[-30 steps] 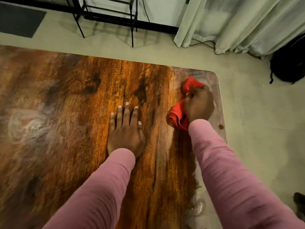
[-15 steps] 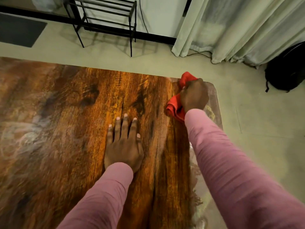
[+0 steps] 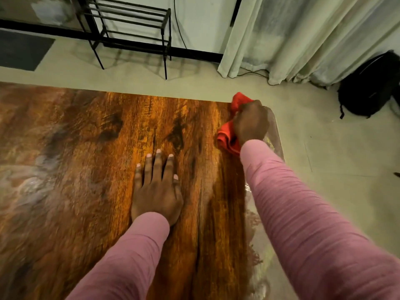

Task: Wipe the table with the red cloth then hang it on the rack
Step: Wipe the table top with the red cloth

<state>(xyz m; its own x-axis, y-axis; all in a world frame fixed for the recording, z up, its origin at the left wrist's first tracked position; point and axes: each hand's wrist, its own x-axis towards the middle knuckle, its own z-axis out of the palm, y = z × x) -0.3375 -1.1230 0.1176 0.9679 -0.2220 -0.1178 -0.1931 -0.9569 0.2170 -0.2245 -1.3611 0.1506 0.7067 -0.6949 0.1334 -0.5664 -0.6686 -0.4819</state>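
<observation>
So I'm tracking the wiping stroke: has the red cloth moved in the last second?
Yes. The right hand has pushed the red cloth away from the person, up to the table's far right corner.

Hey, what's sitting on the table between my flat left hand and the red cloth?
Nothing. In the head view, only bare wood of the table lies between the left hand and the red cloth under the right hand.

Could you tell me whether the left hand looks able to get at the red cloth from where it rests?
Probably yes. The left hand lies flat on the table, and only bare wood separates it from the red cloth, bunched under the right hand at the far right corner. That hand covers most of it.
</observation>
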